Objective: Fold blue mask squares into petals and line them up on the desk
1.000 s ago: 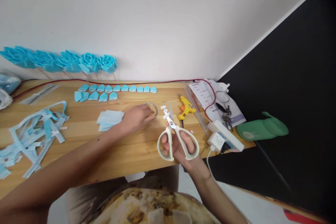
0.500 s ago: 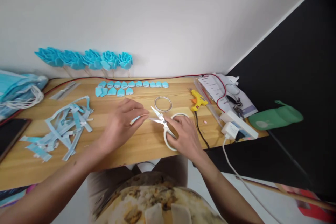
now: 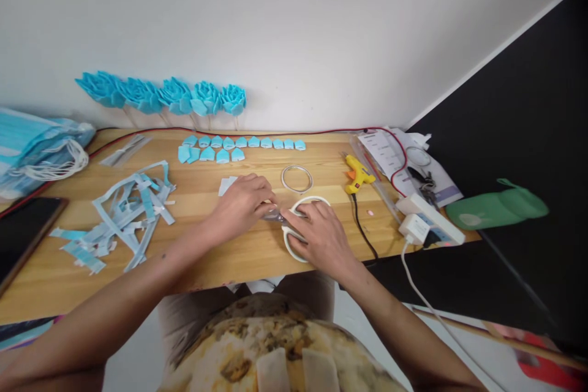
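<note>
In the head view, my right hand (image 3: 321,236) grips a pair of scissors (image 3: 285,241) by their white handles. The blades point left and look closed. My left hand (image 3: 243,202) is curled beside the blades with its fingertips pinched together over them. What those fingertips hold, if anything, is hidden. Small pale blue pieces (image 3: 226,185) show on the table just past the left hand, partly covered by it. Behind the scissors lies a thin silvery ring (image 3: 283,179).
Rows of blue petal shapes (image 3: 222,155) lie near the wall, where several blue flowers (image 3: 174,95) on sticks lean. Left are cut strips (image 3: 138,220), a phone (image 3: 27,236) and face masks (image 3: 27,135). Right are a yellow glue gun (image 3: 358,174), a power strip (image 3: 434,220) and a green bottle (image 3: 496,207).
The scissor blades have gone from spread to closed. My left hand has moved right, over to the blades, baring the pale pieces behind it. The whole view has shifted slightly.
</note>
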{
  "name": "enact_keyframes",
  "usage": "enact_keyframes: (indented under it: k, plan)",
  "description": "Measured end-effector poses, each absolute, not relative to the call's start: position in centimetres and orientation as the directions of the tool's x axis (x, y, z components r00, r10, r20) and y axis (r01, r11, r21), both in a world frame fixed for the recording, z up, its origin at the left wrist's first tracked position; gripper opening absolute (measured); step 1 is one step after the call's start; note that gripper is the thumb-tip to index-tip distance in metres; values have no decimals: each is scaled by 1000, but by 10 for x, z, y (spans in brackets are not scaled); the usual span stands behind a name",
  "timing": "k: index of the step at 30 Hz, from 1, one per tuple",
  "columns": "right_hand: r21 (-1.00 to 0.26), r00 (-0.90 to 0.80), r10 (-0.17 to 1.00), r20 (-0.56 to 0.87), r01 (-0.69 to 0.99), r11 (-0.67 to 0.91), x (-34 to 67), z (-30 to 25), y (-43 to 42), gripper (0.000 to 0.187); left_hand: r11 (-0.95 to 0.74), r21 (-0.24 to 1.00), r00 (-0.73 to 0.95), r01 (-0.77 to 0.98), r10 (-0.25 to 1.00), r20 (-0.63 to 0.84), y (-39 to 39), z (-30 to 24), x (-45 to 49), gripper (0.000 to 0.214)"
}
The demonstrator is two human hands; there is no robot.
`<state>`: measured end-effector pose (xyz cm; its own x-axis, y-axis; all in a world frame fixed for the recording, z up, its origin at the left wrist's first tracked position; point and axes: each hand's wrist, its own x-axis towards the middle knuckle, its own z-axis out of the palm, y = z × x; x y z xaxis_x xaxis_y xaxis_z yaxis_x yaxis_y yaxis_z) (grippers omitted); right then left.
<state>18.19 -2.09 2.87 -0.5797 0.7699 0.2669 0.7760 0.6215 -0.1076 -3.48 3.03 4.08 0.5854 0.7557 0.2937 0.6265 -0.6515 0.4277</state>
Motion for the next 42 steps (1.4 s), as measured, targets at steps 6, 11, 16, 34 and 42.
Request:
enact_keyframes:
  k: [6, 11, 16, 34, 42]
  plan:
    - [-113, -580, 775, 252, 777, 619, 183, 23, -16, 43, -590, 519, 576, 618, 790, 212, 36, 34, -33, 14]
    - [-105, -581, 772, 256, 777, 620, 180, 21, -14, 43, -604, 505, 592, 616, 778, 209, 40, 34, -37, 16]
    - [-106, -594, 757, 272, 764, 637, 177, 22, -15, 41, -629, 478, 603, 613, 763, 231, 39, 33, -41, 20]
    - [-859, -488, 811, -323, -207, -467, 191, 29, 3, 39, -70, 980, -45, 185, 996, 79, 26, 35, -64, 23]
    - [-929, -463, 806, -369, 179, -323, 196, 14, 24, 47, -43, 992, 112, 120, 993, 29, 23, 33, -60, 34]
